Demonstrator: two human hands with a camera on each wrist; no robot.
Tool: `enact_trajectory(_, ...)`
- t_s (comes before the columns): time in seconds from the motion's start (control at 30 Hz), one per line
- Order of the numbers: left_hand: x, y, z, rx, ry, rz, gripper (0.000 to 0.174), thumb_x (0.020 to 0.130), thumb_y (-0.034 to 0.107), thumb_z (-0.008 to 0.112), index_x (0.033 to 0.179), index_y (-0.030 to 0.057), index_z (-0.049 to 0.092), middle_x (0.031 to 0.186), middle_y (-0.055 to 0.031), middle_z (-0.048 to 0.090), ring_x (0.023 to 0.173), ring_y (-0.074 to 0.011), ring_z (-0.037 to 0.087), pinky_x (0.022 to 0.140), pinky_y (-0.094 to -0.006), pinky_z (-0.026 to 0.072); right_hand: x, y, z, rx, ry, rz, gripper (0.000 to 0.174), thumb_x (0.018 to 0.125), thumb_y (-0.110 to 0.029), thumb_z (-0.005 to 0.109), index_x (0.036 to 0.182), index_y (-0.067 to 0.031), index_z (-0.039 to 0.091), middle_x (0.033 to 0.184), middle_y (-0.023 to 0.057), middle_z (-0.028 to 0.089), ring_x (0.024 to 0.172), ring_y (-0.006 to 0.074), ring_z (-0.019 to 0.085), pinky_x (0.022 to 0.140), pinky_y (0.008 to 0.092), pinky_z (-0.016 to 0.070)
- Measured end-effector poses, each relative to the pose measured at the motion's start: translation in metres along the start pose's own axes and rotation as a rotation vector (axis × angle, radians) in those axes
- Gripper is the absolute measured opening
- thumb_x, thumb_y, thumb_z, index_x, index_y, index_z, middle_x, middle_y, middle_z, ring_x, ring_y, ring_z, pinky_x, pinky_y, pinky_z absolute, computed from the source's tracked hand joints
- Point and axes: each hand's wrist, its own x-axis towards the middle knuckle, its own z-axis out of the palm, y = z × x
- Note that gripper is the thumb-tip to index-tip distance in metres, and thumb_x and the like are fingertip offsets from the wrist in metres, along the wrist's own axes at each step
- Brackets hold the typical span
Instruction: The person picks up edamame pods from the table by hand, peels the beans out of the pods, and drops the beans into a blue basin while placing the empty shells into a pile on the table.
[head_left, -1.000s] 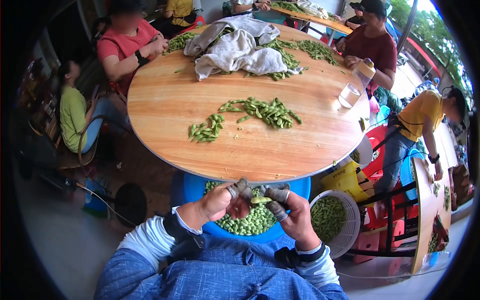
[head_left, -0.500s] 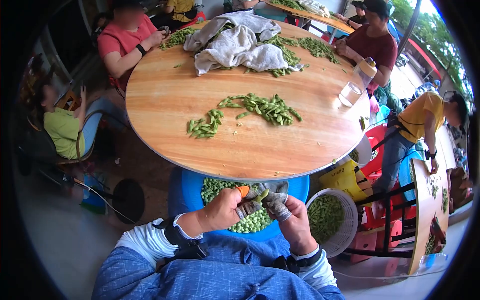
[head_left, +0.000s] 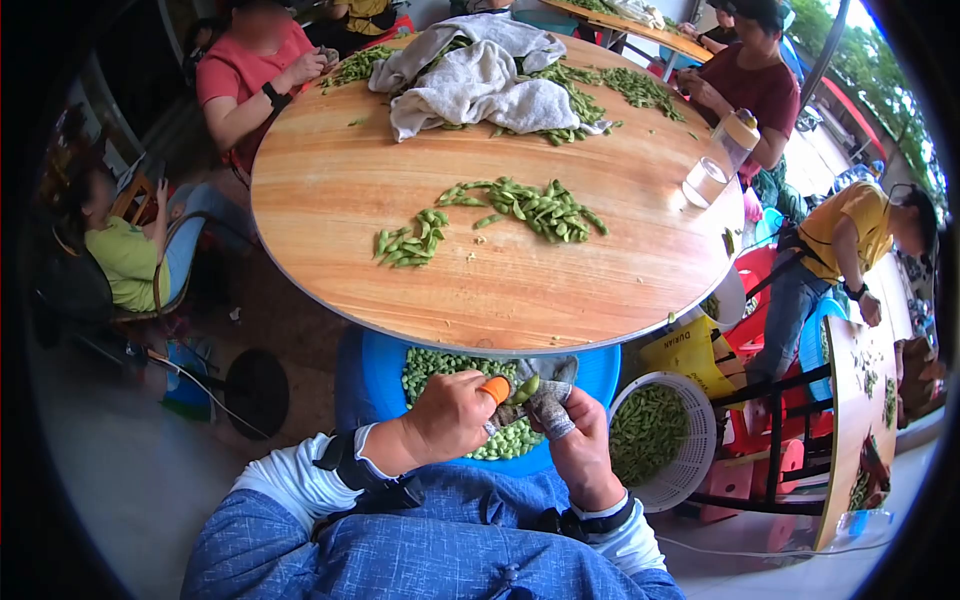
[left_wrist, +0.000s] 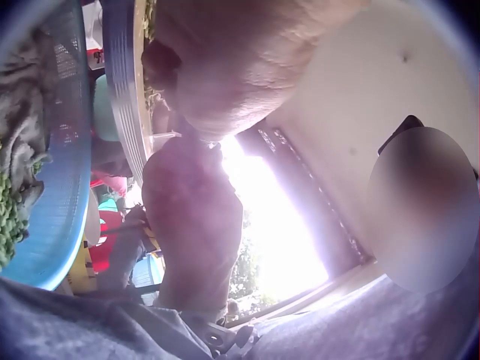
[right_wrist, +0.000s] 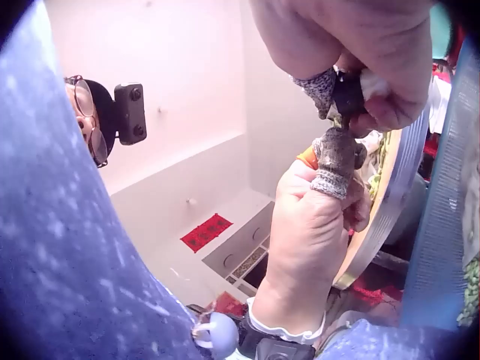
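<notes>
Bean pod sits just off the round table edge, over the blue basin of shelled beans. Left hand and right hand both pinch it, fingers curled tight, tips in cloth covers.

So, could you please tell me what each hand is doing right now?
Left hand: pinching the bean pod.
Right hand: pinching the same pod.

Table edge overhangs blue basin; white basket close right.
</notes>
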Motion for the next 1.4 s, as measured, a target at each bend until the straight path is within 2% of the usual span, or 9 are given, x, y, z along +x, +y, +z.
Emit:
enact_trajectory(0.43,0.000,0.002,-0.004,0.052,0.008,0.011,0.021,0.048,0.004,0.056,0.068,-0.0002,0.049,0.057,-0.0123,0.044,0.054,-0.0298,0.049,0.048,-0.0378,0.0407,-0.002,0.003,-0.003,0.021,-0.026,0.099,0.019,0.080,-0.013,0.055,0.092,0.0018,0.055,0.077,0.0006,0.055,0.065,0.0067,0.045,0.059,0.0198,0.0357)
enact_trajectory(0.7,-0.001,0.002,-0.004,0.143,-0.012,0.082,0.020,0.047,0.008,0.060,0.062,0.0000,0.050,0.060,-0.0108,0.044,0.057,-0.0262,0.050,0.047,-0.0362,0.0410,-0.001,0.010,-0.007,-0.003,-0.038,0.060,0.014,0.082,-0.009,0.052,0.091,0.0010,0.055,0.080,0.0005,0.056,0.068,0.0061,0.048,0.061,0.0196,0.0380)
enact_trajectory(0.8,0.000,0.004,-0.005,0.197,-0.043,0.124,0.010,0.059,0.008,0.056,0.061,0.0029,0.047,0.058,-0.0084,0.046,0.059,-0.0224,0.052,0.047,-0.0334,0.0434,0.000,0.005,-0.003,-0.045,-0.012,0.049,0.012,0.082,-0.007,0.051,0.090,0.0007,0.055,0.082,0.0000,0.057,0.070,0.0057,0.049,0.062,0.0198,0.0390)
enact_trajectory(1.0,-0.007,-0.012,0.014,0.223,0.026,0.191,0.010,0.060,0.007,0.055,0.064,0.0018,0.048,0.058,-0.0088,0.046,0.057,-0.0238,0.052,0.047,-0.0337,0.0437,0.004,0.007,0.000,-0.143,0.023,0.067,0.011,0.082,-0.008,0.052,0.088,0.0006,0.055,0.080,-0.0009,0.056,0.070,0.0055,0.048,0.061,0.0203,0.0387)
enact_trajectory(1.1,-0.009,-0.015,0.014,0.130,-0.038,0.087,0.012,0.058,0.006,0.055,0.067,0.0003,0.049,0.061,-0.0114,0.049,0.057,-0.0264,0.053,0.049,-0.0358,0.0443,0.009,0.019,-0.007,-0.022,-0.029,0.103,0.011,0.082,-0.009,0.052,0.088,0.0001,0.056,0.078,-0.0014,0.056,0.068,0.0049,0.047,0.060,0.0197,0.0380)
enact_trajectory(1.2,-0.012,-0.024,0.025,-0.174,0.052,0.002,0.017,0.064,0.009,0.061,0.075,0.0007,0.051,0.063,-0.0143,0.052,0.054,-0.0312,0.051,0.048,-0.0356,0.0419,0.012,0.027,-0.007,0.038,-0.079,0.059,0.012,0.082,-0.010,0.053,0.088,-0.0003,0.056,0.077,-0.0020,0.056,0.066,0.0044,0.046,0.058,0.0193,0.0372)
enact_trajectory(1.3,-0.012,-0.020,0.026,-0.411,0.108,-0.157,0.010,0.077,0.011,0.053,0.075,0.0010,0.051,0.059,-0.0117,0.050,0.050,-0.0274,0.050,0.047,-0.0337,0.0401,0.016,0.034,-0.007,0.073,-0.118,-0.003,0.013,0.082,-0.010,0.053,0.089,-0.0001,0.056,0.078,-0.0015,0.057,0.067,0.0050,0.048,0.060,0.0196,0.0383)
enact_trajectory(1.33,-0.010,-0.018,0.024,-0.550,0.093,-0.175,0.012,0.082,0.013,0.046,0.077,0.0035,0.052,0.055,-0.0058,0.046,0.046,-0.0175,0.045,0.043,-0.0287,0.0355,0.016,0.036,-0.007,0.090,-0.134,-0.020,0.013,0.082,-0.010,0.053,0.090,0.0001,0.056,0.079,-0.0011,0.057,0.068,0.0053,0.048,0.061,0.0198,0.0390)
enact_trajectory(1.4,-0.014,-0.022,0.032,-1.051,0.038,-0.489,0.013,0.084,0.013,0.042,0.079,0.0051,0.052,0.054,-0.0012,0.042,0.045,-0.0114,0.039,0.042,-0.0249,0.0316,0.016,0.034,-0.003,0.078,-0.121,-0.039,0.014,0.082,-0.010,0.053,0.091,0.0004,0.056,0.081,-0.0004,0.058,0.071,0.0063,0.050,0.063,0.0203,0.0401)
